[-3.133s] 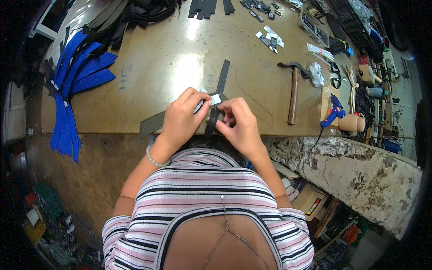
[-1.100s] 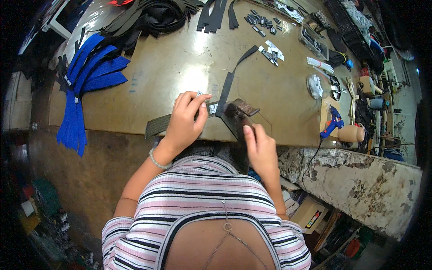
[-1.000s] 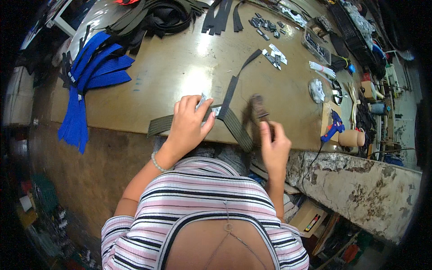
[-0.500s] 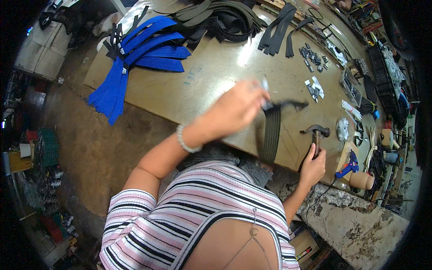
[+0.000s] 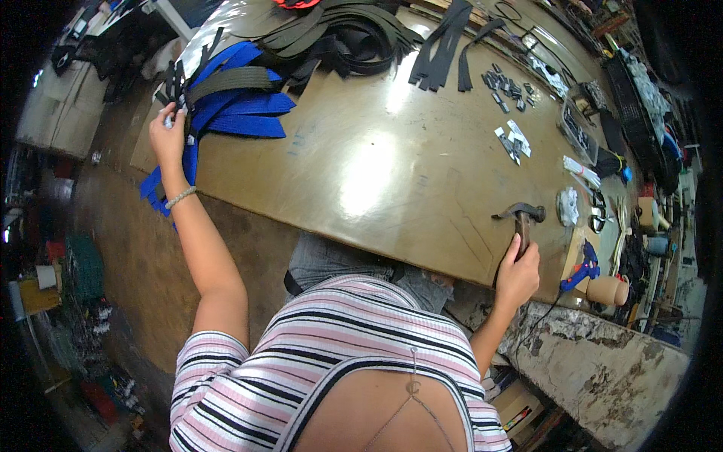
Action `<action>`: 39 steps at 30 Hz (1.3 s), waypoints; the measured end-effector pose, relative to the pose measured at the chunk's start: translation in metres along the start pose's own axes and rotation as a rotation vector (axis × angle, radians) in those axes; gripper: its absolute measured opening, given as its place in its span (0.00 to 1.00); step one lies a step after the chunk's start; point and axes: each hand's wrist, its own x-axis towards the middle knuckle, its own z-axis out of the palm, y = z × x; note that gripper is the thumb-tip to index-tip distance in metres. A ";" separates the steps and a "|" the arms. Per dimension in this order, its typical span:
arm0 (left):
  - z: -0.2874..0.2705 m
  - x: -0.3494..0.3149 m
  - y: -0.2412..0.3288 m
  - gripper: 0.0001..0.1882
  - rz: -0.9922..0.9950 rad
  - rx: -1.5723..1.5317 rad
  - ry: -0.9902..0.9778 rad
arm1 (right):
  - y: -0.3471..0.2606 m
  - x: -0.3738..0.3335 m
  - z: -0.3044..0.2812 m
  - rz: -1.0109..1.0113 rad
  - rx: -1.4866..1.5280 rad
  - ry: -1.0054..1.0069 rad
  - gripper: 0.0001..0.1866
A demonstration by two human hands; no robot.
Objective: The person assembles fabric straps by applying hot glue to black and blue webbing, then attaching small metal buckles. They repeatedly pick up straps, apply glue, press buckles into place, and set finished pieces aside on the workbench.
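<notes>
Left hand (image 5: 167, 134) grips a dark strap (image 5: 226, 81) over the blue straps (image 5: 241, 113), far left of the worktop (image 5: 376, 173). Right hand (image 5: 518, 273) grasps the hammer (image 5: 521, 222), near right. Risk: the dragged strap may snag the pile and pull the blue straps off the edge.

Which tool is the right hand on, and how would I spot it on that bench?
Look at the big brown workbench and follow its near edge toward the right end. There the right hand closes around the wooden handle of a hammer lying on the top. Its dark metal claw head points away from the person, unlike the blue glue gun just to its right.
</notes>
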 end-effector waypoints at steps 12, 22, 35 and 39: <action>0.088 -0.091 0.308 0.16 0.212 -0.934 -0.784 | -0.004 0.001 0.006 0.011 -0.104 0.034 0.19; 0.204 -0.120 0.370 0.18 0.496 -0.270 -0.641 | -0.002 0.005 -0.005 -0.037 -0.071 -0.074 0.20; 0.135 -0.091 0.316 0.21 0.186 -0.278 -0.751 | -0.075 -0.006 -0.002 -0.291 0.481 0.085 0.19; 0.132 -0.106 0.339 0.19 0.515 -0.210 -0.411 | -0.092 -0.014 0.008 -0.357 0.579 0.067 0.15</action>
